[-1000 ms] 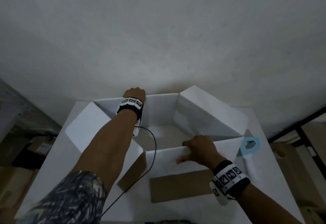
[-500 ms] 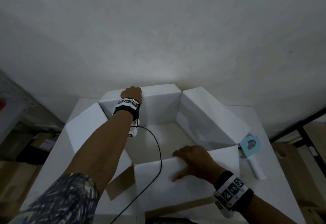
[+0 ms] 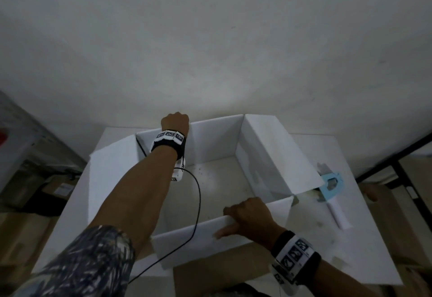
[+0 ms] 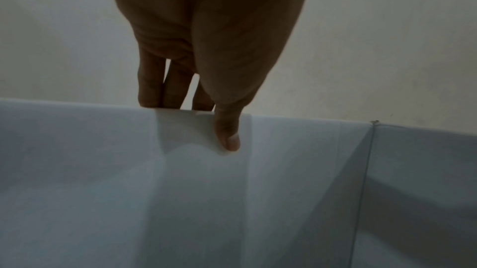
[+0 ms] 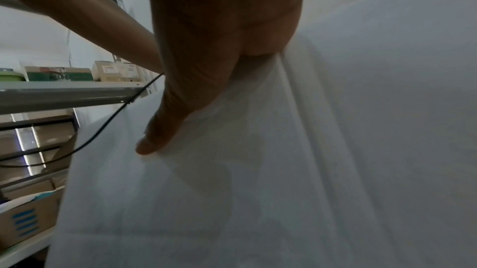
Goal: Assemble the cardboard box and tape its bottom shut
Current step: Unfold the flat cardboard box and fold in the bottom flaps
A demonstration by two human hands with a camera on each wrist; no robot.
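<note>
A large white cardboard box stands open on the white table, its flaps raised. My left hand grips the top edge of the far flap; in the left wrist view the thumb lies on the inner face and the fingers hook behind the edge. My right hand grips the near flap, fingers over its top edge and thumb on the outer face. Brown cardboard shows below the near flap.
A light-blue tape dispenser and a white roll lie on the table to the right of the box. A black cable hangs from my left wrist across the box. Shelves and brown cartons stand at the left, a dark frame at the right.
The box has widened into a squarer shape. The far flap moved away with my left hand, and the near flap came up toward me with my right hand.
</note>
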